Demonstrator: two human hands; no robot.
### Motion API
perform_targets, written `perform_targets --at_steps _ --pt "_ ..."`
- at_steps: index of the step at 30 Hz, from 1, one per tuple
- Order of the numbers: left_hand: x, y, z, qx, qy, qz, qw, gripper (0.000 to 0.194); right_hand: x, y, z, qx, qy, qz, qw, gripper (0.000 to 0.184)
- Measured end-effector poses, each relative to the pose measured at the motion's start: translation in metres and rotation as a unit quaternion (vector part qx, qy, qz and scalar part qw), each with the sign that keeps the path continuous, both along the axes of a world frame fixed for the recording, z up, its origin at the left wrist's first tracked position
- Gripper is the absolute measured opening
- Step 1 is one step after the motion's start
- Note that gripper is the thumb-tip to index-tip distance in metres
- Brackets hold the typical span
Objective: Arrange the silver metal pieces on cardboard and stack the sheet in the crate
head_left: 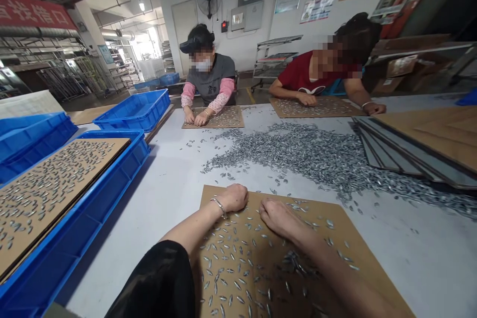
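Note:
A brown cardboard sheet [357,243] lies on the table before me, with many small silvery, pointed-oval metal pieces [238,285] spread over its left side. My left hand [235,198], with a bracelet at the wrist, rests near the sheet's far left corner. Its fingers are curled closed, and whatever they pinch is hidden. Just to the right, my right hand [278,214] is over the sheet, fingers bent together and pointing left; I cannot make out what is in them. A small heap of the pieces [294,262] sits partly behind my right forearm.
A large pile of metal pieces [298,151] covers the table's middle. Blue trays [136,109] stand at left, one bearing a cardboard sheet [55,179] dotted with pieces. Stacked boards [428,134] lie at right. Two people [210,79] work across the table at their own sheets.

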State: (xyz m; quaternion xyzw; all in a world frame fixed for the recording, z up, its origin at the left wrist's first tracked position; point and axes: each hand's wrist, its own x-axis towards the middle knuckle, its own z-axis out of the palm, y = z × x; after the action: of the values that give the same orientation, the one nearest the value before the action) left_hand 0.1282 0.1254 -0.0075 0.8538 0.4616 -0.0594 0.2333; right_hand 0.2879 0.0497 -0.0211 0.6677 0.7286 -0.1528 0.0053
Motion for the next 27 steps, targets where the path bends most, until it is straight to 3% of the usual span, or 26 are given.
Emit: perform_targets --at_steps 6,12,16,22,27 --pt "-0.019 0.002 0.009 0.020 -0.047 0.018 0.999 0.031 -0.001 -0.004 0.001 0.030 0.015 0.008 0.999 0.019" --pt "-0.091 0.012 0.028 0.015 -0.090 0.065 0.994 0.028 -0.006 -0.008 0.000 0.021 -0.011 0.010 1.000 0.018" --pt "-0.127 0.004 0.025 -0.009 -0.094 0.076 0.993 0.027 -0.019 0.003 -0.002 0.057 0.045 0.024 0.997 0.017" --pt "-0.135 -0.001 0.011 -0.027 -0.093 0.078 0.992 0.027 -0.054 0.023 -0.006 0.067 0.082 0.083 0.991 0.012" --pt "-0.135 0.007 0.006 -0.024 -0.084 0.083 0.993 0.031 -0.059 0.033 -0.006 0.049 0.088 0.096 0.990 0.015"
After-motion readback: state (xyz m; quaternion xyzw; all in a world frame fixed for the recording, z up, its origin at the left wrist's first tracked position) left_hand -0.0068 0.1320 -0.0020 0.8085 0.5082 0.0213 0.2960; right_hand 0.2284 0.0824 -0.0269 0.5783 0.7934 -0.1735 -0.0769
